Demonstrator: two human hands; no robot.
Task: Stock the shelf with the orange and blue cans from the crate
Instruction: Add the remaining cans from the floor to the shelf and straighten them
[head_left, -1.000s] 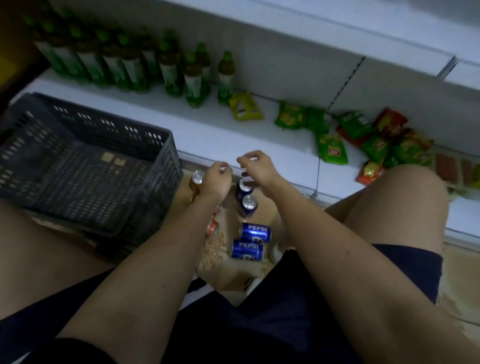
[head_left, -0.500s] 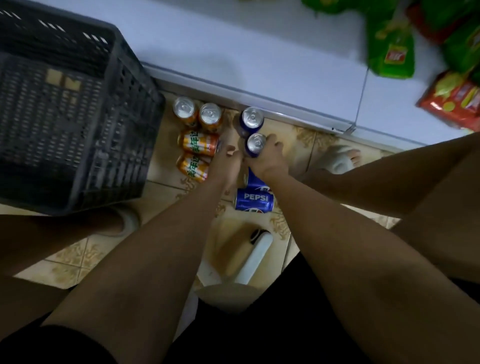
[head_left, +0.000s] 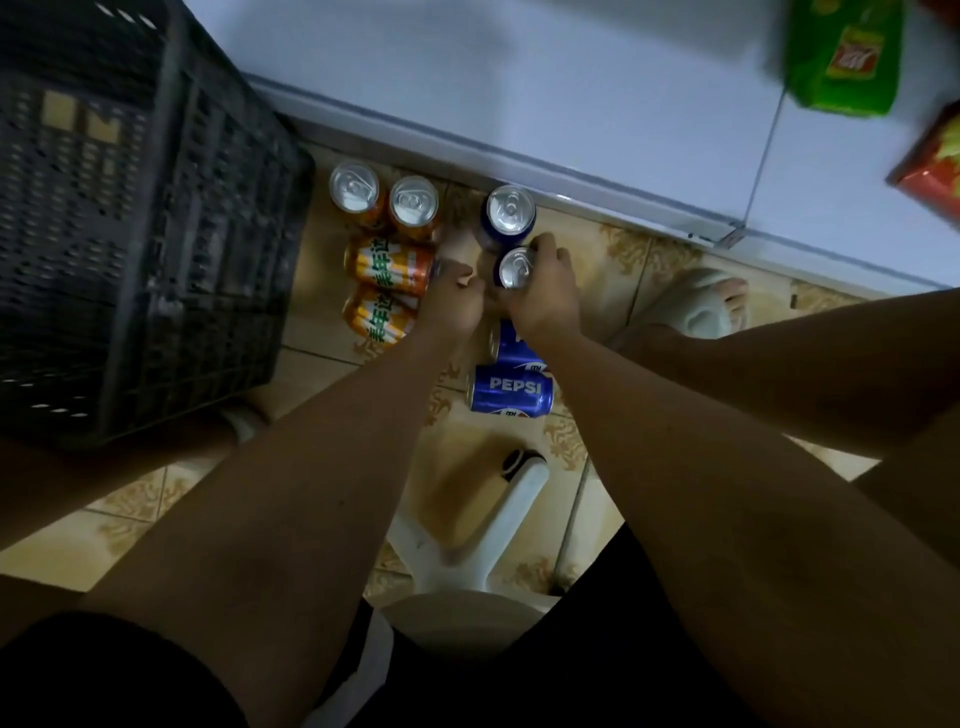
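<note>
Beside the dark plastic crate (head_left: 156, 234), the cans stand on the tiled floor below the white shelf (head_left: 519, 78). Two orange cans (head_left: 355, 189) (head_left: 414, 202) stand upright, and two more orange cans (head_left: 387, 262) (head_left: 376, 317) lie on their sides. One blue can (head_left: 510, 213) stands by the shelf edge. My right hand (head_left: 545, 301) grips a second upright blue can (head_left: 516, 267) round its top. Two blue Pepsi cans (head_left: 511, 389) (head_left: 514, 345) lie nearer me, the farther one partly under my wrist. My left hand (head_left: 452, 306) has curled fingers between the lying orange cans and the gripped can; what it touches is hidden.
A green snack pack (head_left: 841, 57) and a red one (head_left: 935, 166) lie on the shelf at the right. A foot in a pale slipper (head_left: 701, 306) rests right of the cans. A white stool (head_left: 509, 499) stands under me.
My view has tipped down from the shelf to the floor. Both hands have come down among the cans, and my right hand has closed round the upright blue can.
</note>
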